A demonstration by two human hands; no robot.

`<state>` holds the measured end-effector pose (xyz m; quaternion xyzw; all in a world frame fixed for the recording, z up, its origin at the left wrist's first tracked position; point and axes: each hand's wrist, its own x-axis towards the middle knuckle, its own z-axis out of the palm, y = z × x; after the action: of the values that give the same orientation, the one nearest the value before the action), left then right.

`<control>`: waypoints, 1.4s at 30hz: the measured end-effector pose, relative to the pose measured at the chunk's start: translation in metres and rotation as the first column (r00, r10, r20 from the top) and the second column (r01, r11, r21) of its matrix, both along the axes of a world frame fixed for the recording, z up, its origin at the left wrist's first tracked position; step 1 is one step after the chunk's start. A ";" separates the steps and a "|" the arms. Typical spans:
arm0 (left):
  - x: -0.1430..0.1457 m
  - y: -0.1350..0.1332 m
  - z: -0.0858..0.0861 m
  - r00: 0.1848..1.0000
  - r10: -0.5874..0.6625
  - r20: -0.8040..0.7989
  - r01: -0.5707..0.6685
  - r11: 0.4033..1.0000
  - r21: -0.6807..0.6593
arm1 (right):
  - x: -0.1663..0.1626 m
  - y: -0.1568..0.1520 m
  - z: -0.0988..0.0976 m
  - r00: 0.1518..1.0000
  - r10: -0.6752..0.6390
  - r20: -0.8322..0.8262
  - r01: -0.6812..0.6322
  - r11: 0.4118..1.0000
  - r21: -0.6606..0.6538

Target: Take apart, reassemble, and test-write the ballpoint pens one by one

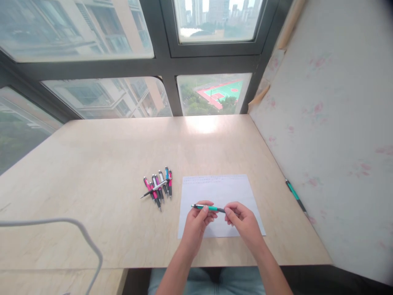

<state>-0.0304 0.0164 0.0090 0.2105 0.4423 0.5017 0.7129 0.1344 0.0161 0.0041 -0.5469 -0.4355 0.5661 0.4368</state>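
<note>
A green and black pen [209,208] lies level between both my hands, just above a white sheet of paper [218,191]. My left hand [198,221] pinches the green barrel near its silver end. My right hand [241,219] has its fingers closed round the black tip end. To the left of the sheet, a small heap of several pens [159,186] in pink, blue and white rests on the pale wooden table [101,164].
Another green pen [295,196] lies at the table's right edge against a white flowered wall panel [331,135]. A grey cable [76,229] loops across the near left corner. Large windows [123,61] stand behind the far edge.
</note>
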 end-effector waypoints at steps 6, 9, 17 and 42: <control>0.004 0.013 -0.001 0.997 0.020 -0.079 -0.022 0.999 -0.026 | 0.007 0.010 -0.004 0.998 -0.025 0.055 0.022 0.999 0.041; 0.004 0.014 -0.002 0.998 0.028 -0.061 -0.031 0.998 -0.055 | 0.009 0.010 -0.007 0.995 -0.067 0.068 0.063 0.997 0.052; 0.002 0.009 -0.009 0.999 0.031 -0.021 -0.032 0.997 -0.077 | 0.004 0.003 -0.010 0.994 -0.108 -0.019 0.109 0.992 0.069; 0.001 -0.001 -0.013 0.965 0.056 0.255 -0.038 0.997 -0.073 | 0.008 -0.014 0.029 0.970 -0.238 0.049 0.215 0.934 0.284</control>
<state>-0.0297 0.0152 -0.0042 0.1089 0.3679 0.5262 0.7589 0.1421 0.0017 0.0328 -0.5500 -0.4620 0.4223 0.5530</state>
